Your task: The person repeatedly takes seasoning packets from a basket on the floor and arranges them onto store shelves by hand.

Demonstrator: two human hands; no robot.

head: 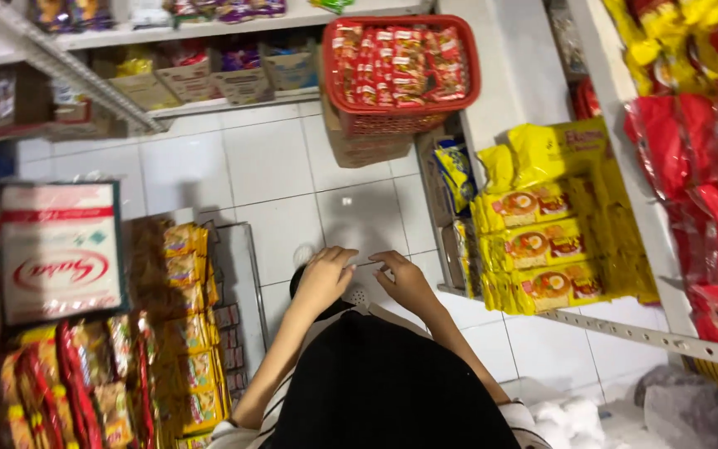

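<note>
My left hand (326, 278) and my right hand (405, 278) hang close together over the white tiled floor (272, 166), fingers curled inward. Whether the fingertips pinch anything is too small to tell. Below them my black garment (376, 391) fills the lower middle. A dark shoe with a pale perforated top (357, 295) peeks out between the hands. The nearest goods are the yellow noodle packets (542, 245) stacked on the white shelf to the right of my right hand.
A red plastic basket (400, 120) full of red packets sits on a cardboard box ahead. Racks of snack packets (184, 324) stand at the left, red bags (708, 191) hang at the right, and boxed goods (209, 71) line the far shelf.
</note>
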